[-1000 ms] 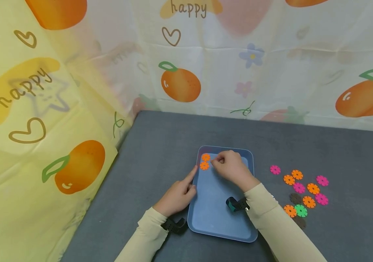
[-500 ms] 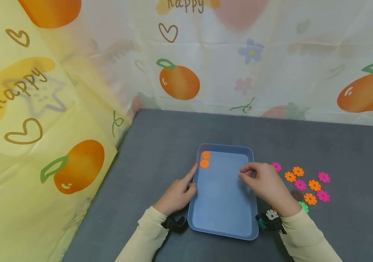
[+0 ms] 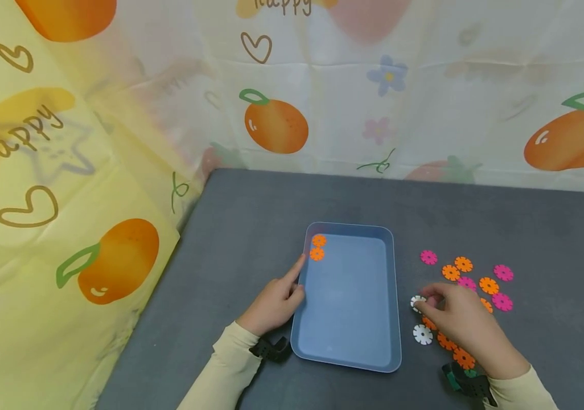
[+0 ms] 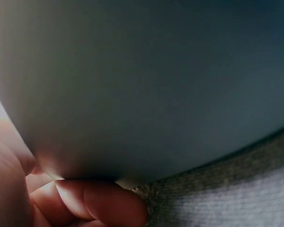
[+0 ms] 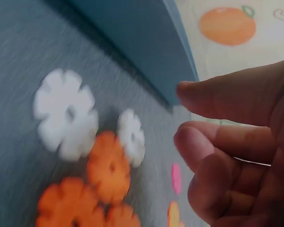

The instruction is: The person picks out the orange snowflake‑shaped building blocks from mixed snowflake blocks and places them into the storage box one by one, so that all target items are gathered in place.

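Note:
A blue rectangular tray (image 3: 345, 296) holds two orange notched discs, one orange disc (image 3: 319, 240) and a second orange disc (image 3: 316, 254), by its upper left corner. My left hand (image 3: 271, 304) holds the tray's left side, index finger stretched along the rim and thumb at its edge. In the left wrist view curled fingers (image 4: 102, 203) lie against the wall. My right hand (image 3: 463, 313) hovers over the scattered discs, with a gap between thumb and index finger in the right wrist view. Its fingertips are right at a white notched disc (image 3: 417, 303); another white disc (image 3: 422, 335) lies below.
Right of the tray lie orange discs (image 3: 463, 359) and pink discs (image 3: 503, 272), some partly behind my right hand. A green disc (image 3: 470, 373) shows beside the wrist strap. The grey table (image 3: 230, 228) meets a fruit-printed curtain (image 3: 323, 114) at back and left.
My right hand has moved from beside the two orange discs, out over the tray's right rim to the loose discs. My left hand has stayed at the tray's left side.

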Motion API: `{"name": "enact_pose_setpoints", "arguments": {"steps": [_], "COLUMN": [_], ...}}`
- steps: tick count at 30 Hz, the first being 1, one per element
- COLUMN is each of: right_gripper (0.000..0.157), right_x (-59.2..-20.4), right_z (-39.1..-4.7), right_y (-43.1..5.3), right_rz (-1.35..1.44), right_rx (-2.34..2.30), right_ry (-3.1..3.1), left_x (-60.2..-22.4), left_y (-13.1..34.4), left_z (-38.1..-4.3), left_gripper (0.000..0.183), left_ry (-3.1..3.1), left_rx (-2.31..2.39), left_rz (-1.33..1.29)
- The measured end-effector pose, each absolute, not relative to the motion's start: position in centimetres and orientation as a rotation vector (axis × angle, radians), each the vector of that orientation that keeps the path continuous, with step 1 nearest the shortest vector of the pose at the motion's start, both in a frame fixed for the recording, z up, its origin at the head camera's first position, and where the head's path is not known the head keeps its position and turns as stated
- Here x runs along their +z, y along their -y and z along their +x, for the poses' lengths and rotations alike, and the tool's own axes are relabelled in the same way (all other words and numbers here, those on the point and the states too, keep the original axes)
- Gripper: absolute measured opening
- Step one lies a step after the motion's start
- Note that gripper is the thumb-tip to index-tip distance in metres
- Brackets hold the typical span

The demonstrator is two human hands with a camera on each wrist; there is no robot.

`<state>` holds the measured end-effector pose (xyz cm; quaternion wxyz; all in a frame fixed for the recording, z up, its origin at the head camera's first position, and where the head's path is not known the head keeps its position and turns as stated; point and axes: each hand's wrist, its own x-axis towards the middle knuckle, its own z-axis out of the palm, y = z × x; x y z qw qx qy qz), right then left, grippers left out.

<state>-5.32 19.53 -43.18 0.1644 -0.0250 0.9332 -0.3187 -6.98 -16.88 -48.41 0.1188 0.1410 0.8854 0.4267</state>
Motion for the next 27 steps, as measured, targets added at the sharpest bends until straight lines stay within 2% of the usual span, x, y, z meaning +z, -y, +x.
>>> {"name": "enact_pose_setpoints", "arguments": {"steps": [11,19,22,27], "right_gripper": [0.036,0.036,0.033,0.019], "right_x": [-44.6,-45.1,-45.1,-44.6], "right_z": [-4.2,-4.1,-4.2,-4.2], "right_y": [-21.3,-21.6,-21.7,-21.6], "right_rz": [0.038,0.012,0.007,0.001], "right_rx": [-0.787,-0.762,-0.767,-0.799], "right_ry": [-2.593,-2.624,-2.630,-2.622], "left_x": [-48.3,-48.5,-48.5,-48.5], "left_y": [16.8,16.8,16.8,16.9], "left_z": [-7.1,-7.1,-7.1,-7.0], "left_gripper": [0.070,0.069,0.070,0.070], "left_ry": [-2.590,-2.603,-2.607,-2.605], "left_rx": [1.236,1.228,1.233,1.235], "left_rz": [0.406,0.420,0.424,0.423]}}
